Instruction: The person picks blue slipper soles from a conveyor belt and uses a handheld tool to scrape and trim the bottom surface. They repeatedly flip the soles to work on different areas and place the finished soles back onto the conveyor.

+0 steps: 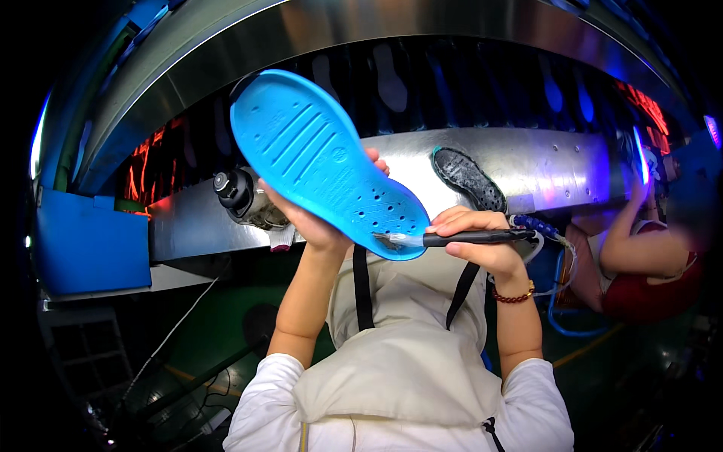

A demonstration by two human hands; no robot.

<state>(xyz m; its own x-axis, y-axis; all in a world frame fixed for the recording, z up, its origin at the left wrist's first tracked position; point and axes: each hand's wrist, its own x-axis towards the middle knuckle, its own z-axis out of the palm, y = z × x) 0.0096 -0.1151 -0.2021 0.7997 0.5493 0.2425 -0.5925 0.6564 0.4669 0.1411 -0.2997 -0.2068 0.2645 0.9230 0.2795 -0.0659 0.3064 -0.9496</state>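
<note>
As the right grip [493,257] holds a black-handled brush [471,237], the left grip [315,227] clasps a blue shoe sole [325,162], likely light, flexible, best held by its edges.

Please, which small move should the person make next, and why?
Probably sweep the brush lightly along the blue sole: the right hand seems to hold it against the narrow, holed end, and the left hand supports the sole from beneath.
</note>
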